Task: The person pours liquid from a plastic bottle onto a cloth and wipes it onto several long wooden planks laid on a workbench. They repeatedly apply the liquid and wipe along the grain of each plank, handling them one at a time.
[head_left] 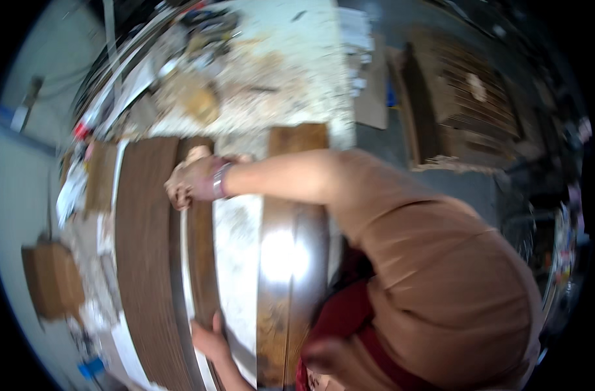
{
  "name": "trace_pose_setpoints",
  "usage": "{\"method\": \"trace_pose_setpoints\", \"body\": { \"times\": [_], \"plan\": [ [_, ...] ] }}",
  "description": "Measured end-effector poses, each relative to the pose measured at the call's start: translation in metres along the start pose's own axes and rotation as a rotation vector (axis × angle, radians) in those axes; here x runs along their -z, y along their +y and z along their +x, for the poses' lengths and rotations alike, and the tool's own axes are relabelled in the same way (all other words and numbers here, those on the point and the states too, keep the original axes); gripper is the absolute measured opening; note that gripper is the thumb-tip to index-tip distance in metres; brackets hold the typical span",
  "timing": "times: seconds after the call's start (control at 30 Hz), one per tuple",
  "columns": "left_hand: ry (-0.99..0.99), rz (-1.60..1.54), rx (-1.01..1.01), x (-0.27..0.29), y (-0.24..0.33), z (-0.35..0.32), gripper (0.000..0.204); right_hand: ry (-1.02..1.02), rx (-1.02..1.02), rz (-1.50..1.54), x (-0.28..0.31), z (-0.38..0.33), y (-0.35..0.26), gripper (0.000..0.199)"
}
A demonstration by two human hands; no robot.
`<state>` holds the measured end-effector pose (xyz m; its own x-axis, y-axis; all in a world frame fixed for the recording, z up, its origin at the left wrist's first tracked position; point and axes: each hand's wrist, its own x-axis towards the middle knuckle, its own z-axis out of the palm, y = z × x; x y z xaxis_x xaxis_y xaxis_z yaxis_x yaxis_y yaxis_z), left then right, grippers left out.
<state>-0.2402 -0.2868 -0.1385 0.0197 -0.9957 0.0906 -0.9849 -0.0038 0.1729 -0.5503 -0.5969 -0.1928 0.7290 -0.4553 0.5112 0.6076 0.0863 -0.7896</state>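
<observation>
My right hand (196, 181), stained dark red-brown and with a band at the wrist, is closed round a crumpled tan wad that looks like cloth (198, 154). It presses on the upper part of a narrow brown wooden board (202, 254). Lower down, my left hand (209, 340) grips the same board, thumb along one edge and fingers at the other. A wide dark brown grooved board (146, 254) lies just left of it. To the right are glossy brown boards (276, 355) side by side, with a bright reflection on them.
The stained white tabletop (284, 78) bears tools and clutter (209, 32) at its far left. A yellowish plastic container or bag (199, 101) sits nearer. A cardboard box (53, 280) stands at left. Stacked brown boards (473, 91) are on the floor at far right.
</observation>
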Motion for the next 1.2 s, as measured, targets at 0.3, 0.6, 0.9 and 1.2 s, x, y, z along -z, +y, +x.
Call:
{"method": "trace_pose_setpoints", "body": {
  "times": [0.3, 0.6, 0.9, 1.2],
  "plan": [
    [-0.102, 0.058, 0.061, 0.01, -0.027, -0.015, 0.048, -0.259, -0.588, -1.298, -0.254, 0.048, 0.013, 0.028],
    [-0.041, 0.139, 0.017, 0.005, -0.019, -0.011, 0.054, 0.163, -0.164, -0.299, -0.026, -0.002, -0.015, 0.027],
    [-0.055, 0.09, 0.051, 0.007, -0.018, -0.017, 0.053, 0.397, -0.718, -1.094, -0.115, 0.034, -0.045, 0.024],
    [-0.026, 0.129, 0.046, 0.009, -0.016, -0.023, 0.05, 0.266, -0.882, -1.687, -0.138, 0.034, -0.045, 0.02]
  ]
}}
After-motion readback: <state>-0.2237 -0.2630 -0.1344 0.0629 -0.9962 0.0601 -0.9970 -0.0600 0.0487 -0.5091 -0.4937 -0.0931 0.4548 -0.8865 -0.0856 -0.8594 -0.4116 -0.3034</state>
